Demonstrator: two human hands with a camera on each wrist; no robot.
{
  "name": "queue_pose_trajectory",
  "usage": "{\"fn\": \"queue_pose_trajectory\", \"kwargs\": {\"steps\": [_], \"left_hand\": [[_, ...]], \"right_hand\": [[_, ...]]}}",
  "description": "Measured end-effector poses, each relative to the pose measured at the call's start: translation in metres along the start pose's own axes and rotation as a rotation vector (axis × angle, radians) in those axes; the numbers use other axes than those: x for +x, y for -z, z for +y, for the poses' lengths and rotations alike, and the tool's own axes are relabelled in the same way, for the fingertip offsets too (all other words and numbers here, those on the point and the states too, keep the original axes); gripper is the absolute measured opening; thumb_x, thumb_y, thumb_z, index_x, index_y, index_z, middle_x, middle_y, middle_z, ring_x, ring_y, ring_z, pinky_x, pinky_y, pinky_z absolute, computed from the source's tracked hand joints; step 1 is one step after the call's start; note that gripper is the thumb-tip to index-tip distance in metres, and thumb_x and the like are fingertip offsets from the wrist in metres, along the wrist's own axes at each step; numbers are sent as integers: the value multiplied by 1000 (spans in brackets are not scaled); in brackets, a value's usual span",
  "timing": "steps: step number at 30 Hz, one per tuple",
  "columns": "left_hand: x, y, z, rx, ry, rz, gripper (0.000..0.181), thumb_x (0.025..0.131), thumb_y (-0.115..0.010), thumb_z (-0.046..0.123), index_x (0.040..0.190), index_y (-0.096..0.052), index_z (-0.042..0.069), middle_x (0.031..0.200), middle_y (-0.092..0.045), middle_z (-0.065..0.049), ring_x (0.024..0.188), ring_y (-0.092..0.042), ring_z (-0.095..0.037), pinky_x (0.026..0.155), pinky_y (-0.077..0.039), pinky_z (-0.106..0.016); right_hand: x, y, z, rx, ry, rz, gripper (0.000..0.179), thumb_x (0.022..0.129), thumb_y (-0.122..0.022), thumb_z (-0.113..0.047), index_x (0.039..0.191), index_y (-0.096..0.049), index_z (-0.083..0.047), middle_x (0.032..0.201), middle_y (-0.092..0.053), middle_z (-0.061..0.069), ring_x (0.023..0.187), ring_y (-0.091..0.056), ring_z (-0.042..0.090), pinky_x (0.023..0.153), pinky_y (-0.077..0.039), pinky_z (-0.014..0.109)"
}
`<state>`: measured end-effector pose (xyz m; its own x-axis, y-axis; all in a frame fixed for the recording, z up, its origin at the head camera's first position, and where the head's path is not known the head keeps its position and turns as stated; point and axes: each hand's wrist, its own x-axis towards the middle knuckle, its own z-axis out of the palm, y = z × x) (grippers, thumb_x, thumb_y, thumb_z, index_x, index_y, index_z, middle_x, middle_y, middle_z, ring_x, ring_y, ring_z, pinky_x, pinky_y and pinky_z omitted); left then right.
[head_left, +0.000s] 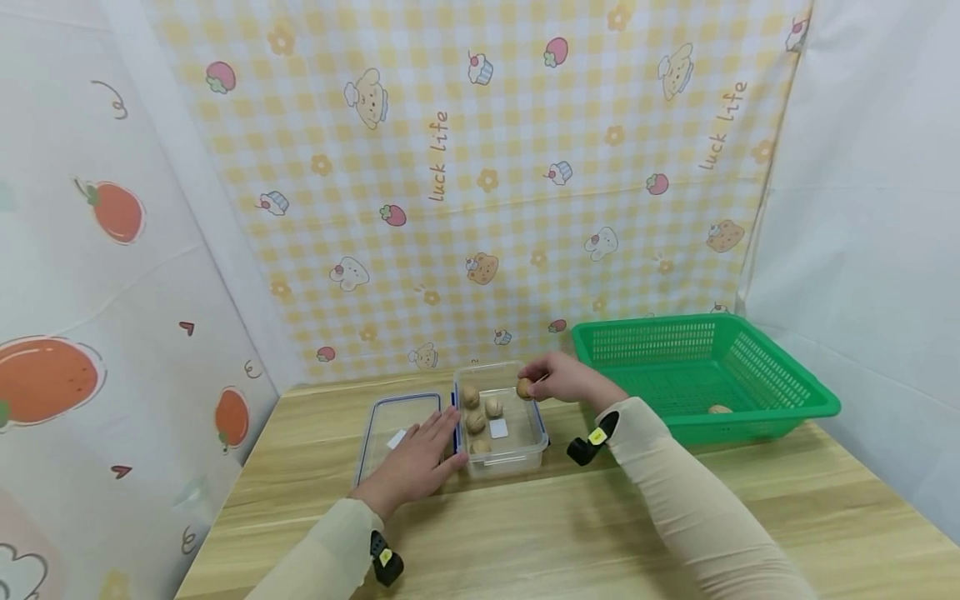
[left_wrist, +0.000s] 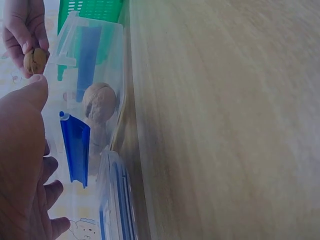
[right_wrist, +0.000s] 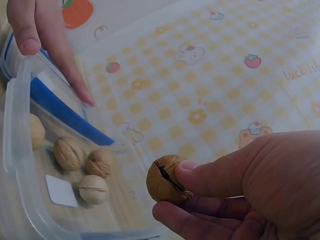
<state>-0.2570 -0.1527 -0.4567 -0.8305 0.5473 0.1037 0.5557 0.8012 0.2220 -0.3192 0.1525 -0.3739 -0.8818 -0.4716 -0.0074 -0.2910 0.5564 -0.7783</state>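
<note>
Between thumb and fingers my right hand [head_left: 562, 377] pinches a walnut [right_wrist: 167, 180] with a dark split in its shell. In the head view it is over the right rim of a clear plastic box [head_left: 517, 458]. Several walnuts [head_left: 476, 422] lie inside the box, mostly along its left side, beside a small white label [right_wrist: 61, 190]. My left hand [head_left: 420, 457] rests at the box's left side with its fingers straight, next to a blue clasp [left_wrist: 76, 151]. Under that hand lies the box's clear lid [head_left: 378, 433] with a blue seal, partly hidden.
A green plastic basket [head_left: 765, 423] stands to the right of the box, with a walnut [head_left: 720, 409] on its floor. The wooden table [head_left: 525, 533] meets a checked cloth [head_left: 487, 225] at the back. White sheets [head_left: 862, 208] hang on both sides.
</note>
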Motion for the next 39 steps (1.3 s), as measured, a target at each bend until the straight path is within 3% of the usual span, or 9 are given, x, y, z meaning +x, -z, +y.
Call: {"fn": "queue_pose_trajectory", "kwargs": {"steps": [7,13,22,26,32,39], "left_hand": [[-1,2,-1,-24,-6,-7,75,106,-39,55,161,-23,7,168,-20,-11,153,-21,-35,119,-21,-61],[0,2,-2,-30,-7,-8,75,106,-38,55,162,-22,8,168,-19,-10,153,-20,-35,119,-21,-61],[1,-2,-5,-39,3,6,77,105,-36,58,162,-21,9,168,-18,-8,154,-19,-31,119,-21,-60],[2,-3,-5,-42,3,7,78,105,-35,60,162,-20,9,169,-18,-7,154,-19,-32,119,-21,-60],[2,-4,-6,-40,2,6,78,105,-33,61,163,-20,11,169,-18,-7,153,-20,-33,119,-22,-61],[4,-7,-8,-38,6,3,79,104,-31,63,163,-18,12,169,-16,-6,154,-19,-33,120,-21,-60]], "right_hand": [[14,-27,1,96,-51,29,34,97,-61,4,130,-62,8,121,-67,20,99,-70,26,86,-59,39],[24,-49,2,84,-92,58,32,94,-61,7,126,-65,7,117,-69,16,96,-69,23,82,-59,35],[35,-77,3,-7,-107,63,25,91,-65,8,115,-70,6,94,-70,10,77,-67,17,71,-58,31],[39,-87,4,-50,-129,58,24,89,-66,9,112,-71,6,91,-69,9,76,-64,17,68,-56,29],[42,-96,5,-162,-143,81,26,81,-71,7,106,-74,2,95,-71,8,83,-62,19,75,-55,31],[41,-102,4,-263,-157,72,23,81,-71,3,104,-73,-1,97,-72,9,87,-64,22,84,-56,38]]}}
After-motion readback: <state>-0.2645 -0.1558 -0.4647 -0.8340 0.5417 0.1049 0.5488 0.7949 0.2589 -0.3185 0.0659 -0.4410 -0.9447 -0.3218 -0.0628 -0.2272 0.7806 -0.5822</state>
